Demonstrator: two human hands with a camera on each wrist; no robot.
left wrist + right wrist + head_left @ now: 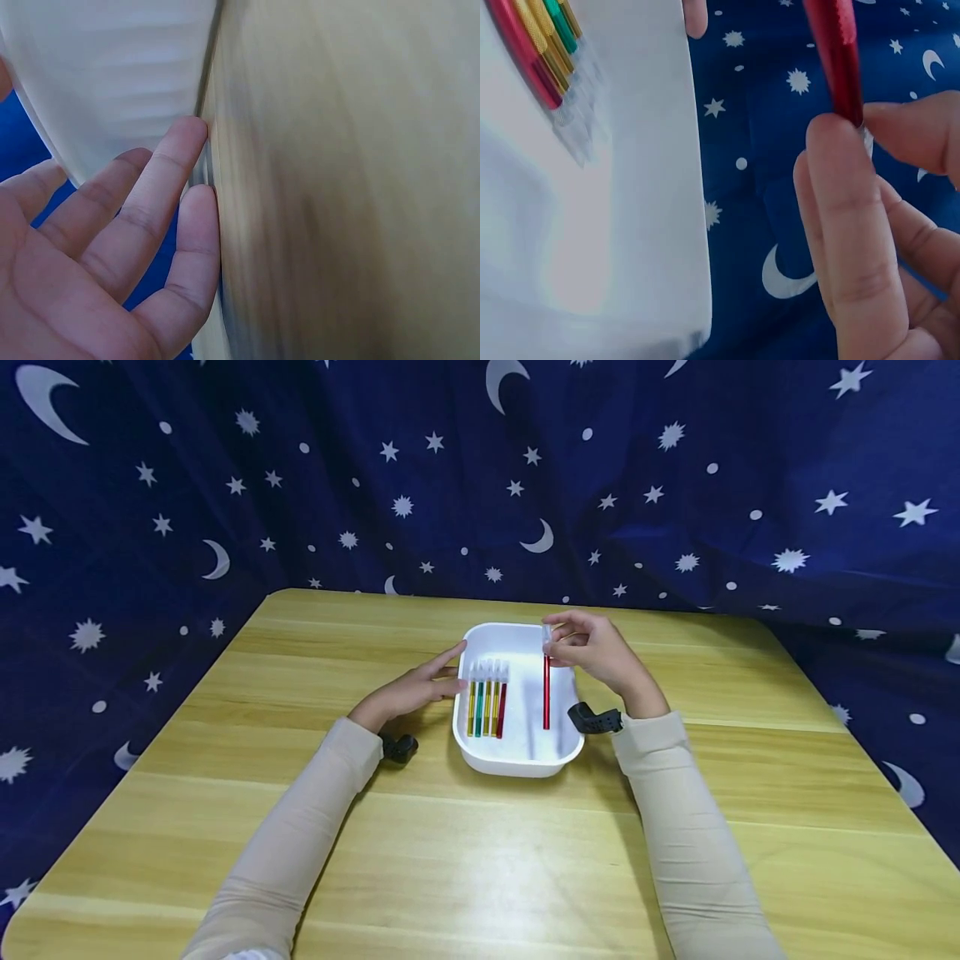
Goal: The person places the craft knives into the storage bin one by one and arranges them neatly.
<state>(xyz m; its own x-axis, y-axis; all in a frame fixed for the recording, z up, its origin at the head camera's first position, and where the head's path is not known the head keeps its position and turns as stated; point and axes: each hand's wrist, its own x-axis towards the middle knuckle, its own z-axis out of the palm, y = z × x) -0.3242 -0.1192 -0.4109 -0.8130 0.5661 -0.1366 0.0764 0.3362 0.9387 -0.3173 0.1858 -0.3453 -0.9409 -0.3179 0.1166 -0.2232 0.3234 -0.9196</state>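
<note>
A red metallic craft knife [547,693] with a clear cap is held upright over the right half of a white tray [517,768]. My right hand [592,647] pinches it near the capped end; in the right wrist view its red barrel [840,60] rises from between thumb and fingertips. On the left side of the tray several capped craft knives [487,710] lie in a row, gold, green and red, caps pointing away from me. My left hand [412,689] rests at the tray's left wall with fingers extended, as the left wrist view of the hand [112,247] also shows.
The tray stands on a light wooden table [435,860]. Behind the table hangs a dark blue curtain [450,468] with white moons and stars. A black wrist device [595,718] sits by the tray's right edge, another [400,748] under the left wrist.
</note>
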